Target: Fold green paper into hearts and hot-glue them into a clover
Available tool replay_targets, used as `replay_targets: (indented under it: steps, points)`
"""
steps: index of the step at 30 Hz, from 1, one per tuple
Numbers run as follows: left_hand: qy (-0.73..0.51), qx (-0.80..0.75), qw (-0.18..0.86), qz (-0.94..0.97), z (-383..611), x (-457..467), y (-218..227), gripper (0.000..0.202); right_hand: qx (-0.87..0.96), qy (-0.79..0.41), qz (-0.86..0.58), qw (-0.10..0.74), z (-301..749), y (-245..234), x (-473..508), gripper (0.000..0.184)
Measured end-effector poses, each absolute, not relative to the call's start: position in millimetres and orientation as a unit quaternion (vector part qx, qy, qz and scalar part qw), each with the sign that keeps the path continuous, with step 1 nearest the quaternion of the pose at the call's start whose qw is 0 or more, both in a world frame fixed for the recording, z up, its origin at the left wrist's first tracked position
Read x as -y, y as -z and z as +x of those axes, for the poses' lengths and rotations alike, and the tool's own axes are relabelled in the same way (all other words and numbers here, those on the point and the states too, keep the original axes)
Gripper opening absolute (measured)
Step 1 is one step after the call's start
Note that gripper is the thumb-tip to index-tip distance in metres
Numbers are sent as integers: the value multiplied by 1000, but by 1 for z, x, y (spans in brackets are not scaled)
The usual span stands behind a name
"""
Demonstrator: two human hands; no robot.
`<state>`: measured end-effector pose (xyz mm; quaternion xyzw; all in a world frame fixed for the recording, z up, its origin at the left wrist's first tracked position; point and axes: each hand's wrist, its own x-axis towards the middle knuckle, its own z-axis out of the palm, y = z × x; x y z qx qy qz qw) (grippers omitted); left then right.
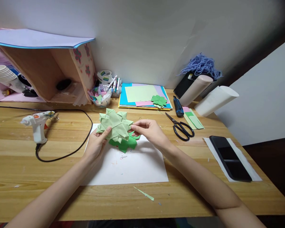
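A folded light green paper piece (115, 124) with a darker green folded piece (124, 143) under it sits over the far edge of a white sheet (130, 166). My left hand (96, 143) pinches the light green piece at its left side. My right hand (149, 129) pinches it at its right edge. Both hands have their fingers closed on the paper.
A white glue gun (36, 123) with a black cord (68, 152) stands at left. Black scissors (181, 128), a blue cutter (178, 107), coloured paper sheets (142, 95) with a small green paper flower (159, 100), a phone (230, 157), marker cup and tape lie around. A paper scrap (144, 193) lies near the front.
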<state>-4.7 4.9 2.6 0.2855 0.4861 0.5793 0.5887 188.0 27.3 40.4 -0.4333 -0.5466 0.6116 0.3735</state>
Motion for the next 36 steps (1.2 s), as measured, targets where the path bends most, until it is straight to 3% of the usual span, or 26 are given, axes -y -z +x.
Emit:
replay_targets:
  steps: [8, 16, 32, 36]
  points:
    - [-568, -488, 582, 316, -5, -5, -1, 36, 592, -572, -442, 356, 187, -41, -27, 29]
    - [-544, -512, 571, 340, -4, -4, -4, 41, 596, -549, -438, 389, 182, -30, -26, 27]
    - [-531, -506, 605, 312, -12, -7, -2, 37, 618, -579, -431, 312, 191, -21, -40, 33]
    - [-532, -504, 604, 315, -17, -11, -4, 36, 652, -476, -479, 344, 199, -25, -45, 40]
